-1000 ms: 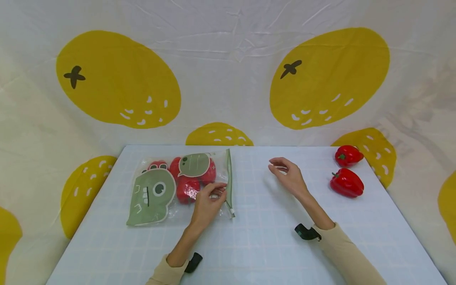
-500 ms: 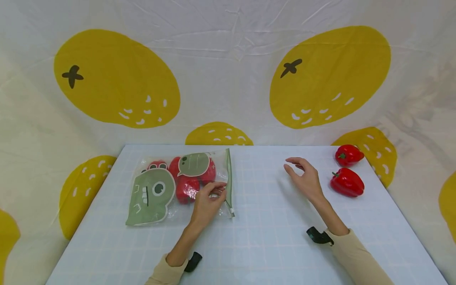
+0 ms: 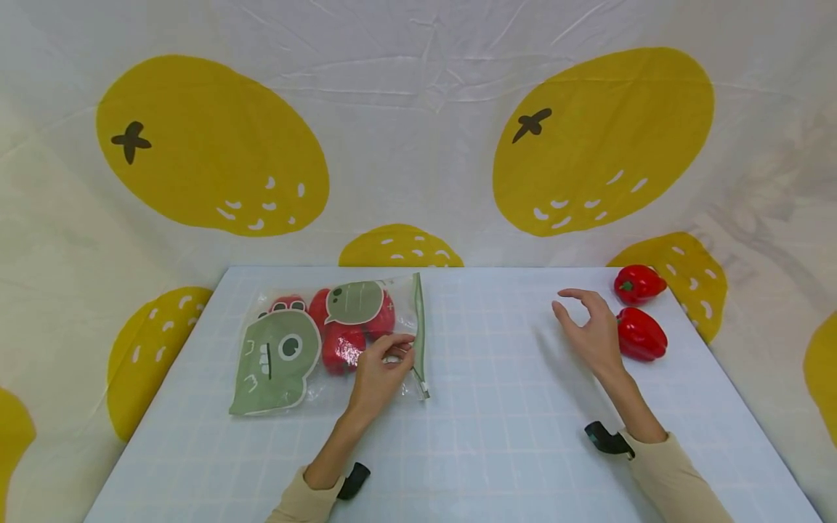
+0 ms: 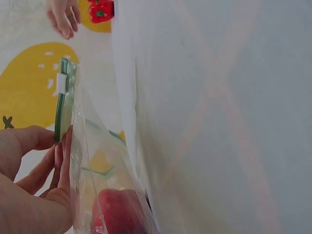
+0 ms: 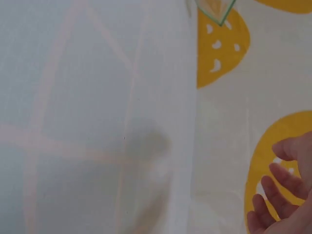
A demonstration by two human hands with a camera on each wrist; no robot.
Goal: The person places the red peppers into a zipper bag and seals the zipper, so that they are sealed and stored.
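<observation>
A clear zip bag (image 3: 277,363) printed with a green dinosaur lies on the left of the table, several red bell peppers (image 3: 343,349) inside it. My left hand (image 3: 379,374) pinches the bag's green-edged opening between thumb and fingers. In the left wrist view, the white slider (image 4: 61,83) sits near one end of the green zip, and the mouth stands partly apart. Over the table's right side, my right hand (image 3: 591,334) is held with thumb and fingers spread, nothing between them. It overlaps the left end of a loose red bell pepper (image 3: 644,335); a second loose pepper (image 3: 637,284) lies just behind.
The table (image 3: 471,450) has a pale checked cover. Behind it and at both sides hangs a white cloth (image 3: 418,145) with large yellow fruit prints. Black wrist cameras (image 3: 608,439) are strapped at both sleeves.
My right hand has moved rightward from near the table's middle to the loose peppers, its thumb and fingers spreading wider. The left hand and the bag have stayed in place.
</observation>
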